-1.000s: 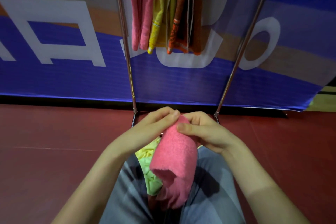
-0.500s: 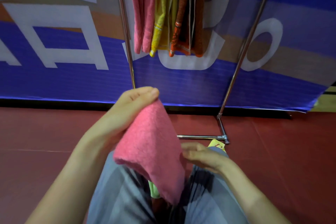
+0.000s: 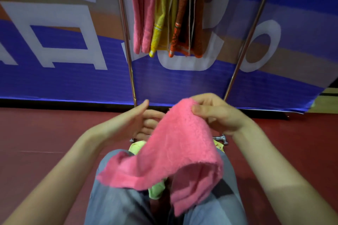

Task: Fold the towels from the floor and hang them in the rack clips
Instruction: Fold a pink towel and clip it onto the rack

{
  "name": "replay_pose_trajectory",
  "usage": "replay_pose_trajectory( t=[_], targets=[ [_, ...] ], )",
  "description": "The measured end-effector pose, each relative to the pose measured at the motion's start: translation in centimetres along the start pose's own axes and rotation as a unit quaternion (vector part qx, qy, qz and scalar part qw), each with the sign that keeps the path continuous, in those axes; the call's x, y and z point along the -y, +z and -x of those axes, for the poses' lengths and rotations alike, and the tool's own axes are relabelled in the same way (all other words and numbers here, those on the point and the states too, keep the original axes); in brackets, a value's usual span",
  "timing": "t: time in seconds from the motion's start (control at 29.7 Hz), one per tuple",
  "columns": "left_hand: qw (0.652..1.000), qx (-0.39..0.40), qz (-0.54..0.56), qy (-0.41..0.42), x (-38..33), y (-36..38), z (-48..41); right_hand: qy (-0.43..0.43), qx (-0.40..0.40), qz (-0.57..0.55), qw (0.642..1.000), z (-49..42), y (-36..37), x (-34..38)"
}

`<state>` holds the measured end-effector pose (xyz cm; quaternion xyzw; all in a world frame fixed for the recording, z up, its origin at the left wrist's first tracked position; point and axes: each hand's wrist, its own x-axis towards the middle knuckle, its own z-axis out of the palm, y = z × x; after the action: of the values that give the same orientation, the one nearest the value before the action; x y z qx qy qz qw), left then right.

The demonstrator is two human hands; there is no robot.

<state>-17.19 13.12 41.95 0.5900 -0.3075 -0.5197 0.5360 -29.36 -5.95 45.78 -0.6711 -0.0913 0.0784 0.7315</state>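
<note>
Two hands work below the rack (image 3: 126, 42): my right hand (image 3: 217, 113) pinches the pink towel (image 3: 175, 153) draped over my lap, my left hand (image 3: 135, 120) released, fingers spread beside it.

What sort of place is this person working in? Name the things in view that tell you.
Probably an indoor hall or sports space, not a home: a smooth red floor, a big blue printed banner as backdrop, and a metal rack hung with towels.
</note>
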Motion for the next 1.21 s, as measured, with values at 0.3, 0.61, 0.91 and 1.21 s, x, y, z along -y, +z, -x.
replay_pose_trajectory(
  t=[0.3,0.61,0.91,1.21],
  targets=[
    [0.987,-0.001,-0.097,0.131,-7.6,4.7,-3.3,-0.003,-0.019,0.042,0.999,-0.4,-2.2,5.5],
    [0.986,-0.006,-0.071,0.153,-13.6,4.6,-6.7,-0.026,-0.092,0.055,0.994,-0.2,-5.9,9.2],
    [0.987,-0.024,-0.021,0.158,-20.9,2.3,-12.0,-0.043,-0.173,0.047,0.983,-3.0,-11.0,13.7],
    [0.976,-0.028,0.044,0.21,-27.3,0.7,-20.5,-0.049,-0.234,0.077,0.968,-6.4,-18.2,18.9]
  ],
)
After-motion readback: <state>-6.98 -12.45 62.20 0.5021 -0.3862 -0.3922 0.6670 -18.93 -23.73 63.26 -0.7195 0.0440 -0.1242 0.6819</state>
